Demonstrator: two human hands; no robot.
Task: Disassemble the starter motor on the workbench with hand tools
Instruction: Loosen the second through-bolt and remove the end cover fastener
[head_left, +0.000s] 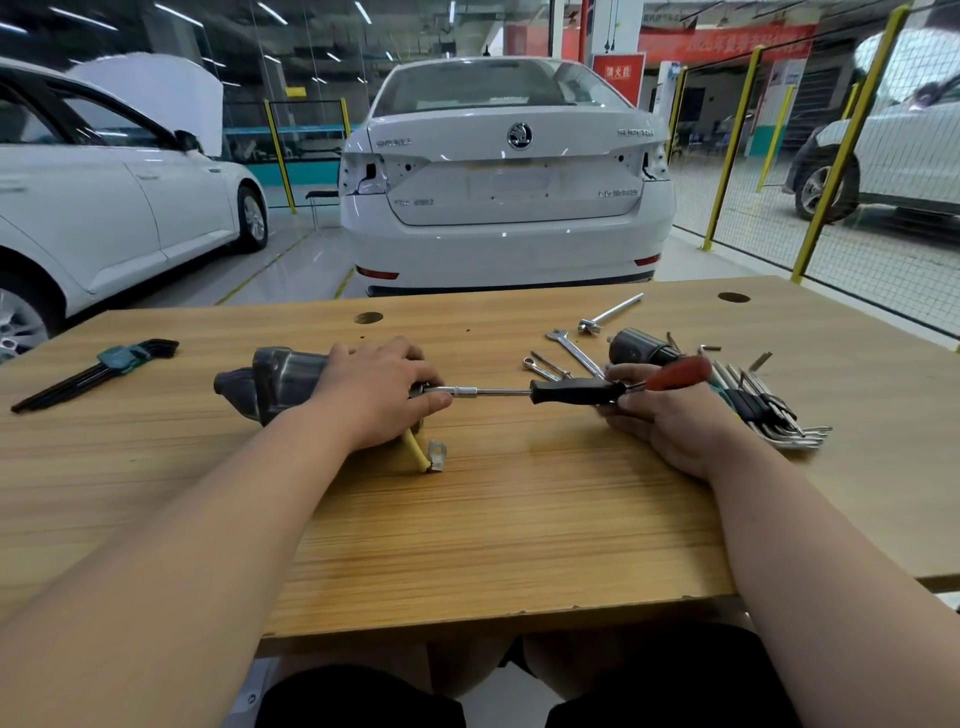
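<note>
Head view: we have the starter motor (280, 379) lying on its side on the bench (467, 545), left of the middle and nearer the far edge. The left hand (374, 395) covers its right end, fingers (415, 371) curled over it. The right hand (660, 415) grips the black-and-red handle of a driver (571, 391), whose steel shaft runs level to the motor's end. We can't see the fastener; the left hand hides it. The motor is grey and cylindrical, with a yellow cable (418, 452) trailing toward the near edge.
</note>
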